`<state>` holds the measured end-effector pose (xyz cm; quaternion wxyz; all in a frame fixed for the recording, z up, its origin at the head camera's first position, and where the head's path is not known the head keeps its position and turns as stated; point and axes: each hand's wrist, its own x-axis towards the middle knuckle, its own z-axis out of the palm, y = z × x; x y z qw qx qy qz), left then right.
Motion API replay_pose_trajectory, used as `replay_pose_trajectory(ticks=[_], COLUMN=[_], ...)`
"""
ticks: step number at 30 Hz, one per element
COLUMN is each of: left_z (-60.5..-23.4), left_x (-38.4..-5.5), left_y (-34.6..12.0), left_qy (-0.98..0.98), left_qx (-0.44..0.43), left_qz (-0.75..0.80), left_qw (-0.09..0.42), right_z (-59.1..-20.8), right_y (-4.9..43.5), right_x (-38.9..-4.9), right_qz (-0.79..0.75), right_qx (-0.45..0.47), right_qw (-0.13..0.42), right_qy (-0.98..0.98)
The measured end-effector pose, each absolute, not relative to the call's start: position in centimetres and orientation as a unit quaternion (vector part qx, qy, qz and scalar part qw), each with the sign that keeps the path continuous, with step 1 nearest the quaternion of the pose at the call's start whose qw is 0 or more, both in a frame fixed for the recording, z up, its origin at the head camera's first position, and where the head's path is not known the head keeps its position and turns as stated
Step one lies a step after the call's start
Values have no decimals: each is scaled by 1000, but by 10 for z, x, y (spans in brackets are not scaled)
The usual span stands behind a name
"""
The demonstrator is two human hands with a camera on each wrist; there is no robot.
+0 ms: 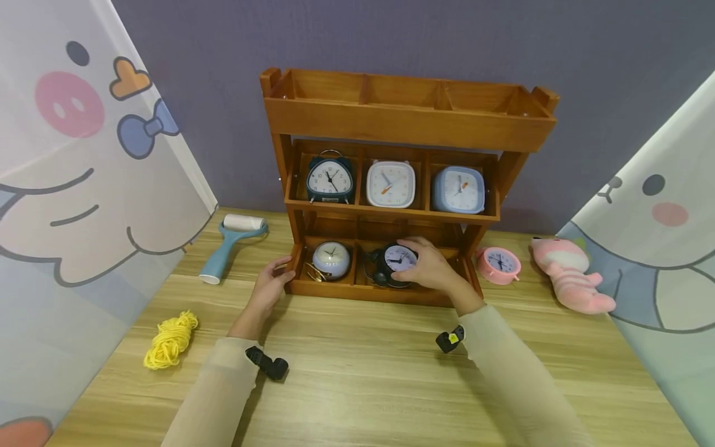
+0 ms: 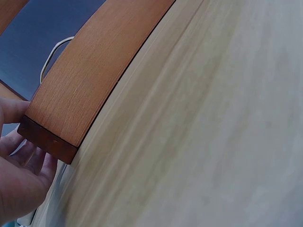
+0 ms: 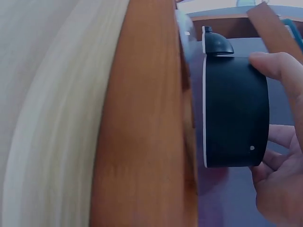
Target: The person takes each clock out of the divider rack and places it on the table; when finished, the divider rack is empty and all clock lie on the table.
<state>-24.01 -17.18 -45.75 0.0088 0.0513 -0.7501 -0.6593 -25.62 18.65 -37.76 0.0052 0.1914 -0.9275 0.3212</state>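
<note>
My right hand [image 1: 429,266] grips a black twin-bell alarm clock [image 1: 398,259] in the middle compartment of the bottom tier of a wooden shelf [image 1: 410,121]. In the right wrist view, thumb and fingers hold the black clock [image 3: 234,111] around its rear edge, behind the front board [image 3: 142,123]. At the bottom tier's left end, my left hand [image 1: 269,284] grips the corner. The left wrist view shows thumb and fingers on either side of the board's end [image 2: 49,142]. A round pale alarm clock [image 1: 331,261] sits in the bottom left compartment.
The middle tier holds a dark green clock [image 1: 329,178], a white clock [image 1: 390,184] and a blue clock [image 1: 459,190]. A pink clock [image 1: 499,266] and a plush toy [image 1: 571,274] lie right of the shelf. Leftward are a lint roller [image 1: 230,243] and yellow yarn [image 1: 170,339].
</note>
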Motion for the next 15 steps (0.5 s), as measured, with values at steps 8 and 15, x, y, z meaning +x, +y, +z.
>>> replay_pose_trajectory(ticks=[8,15], left_z=[-457,-458], left_x=[-241,-240], left_y=[-173,-172], left_qy=[-747,-746], left_qx=[51,47], left_qz=[-663,-664], left_qw=[2,-3], right_z=[-361,-357], right_y=[224,269], right_x=[-232,-209], right_qz=[315,298], right_qx=[188,170], right_qw=[13,25], right_qy=[-930,-939])
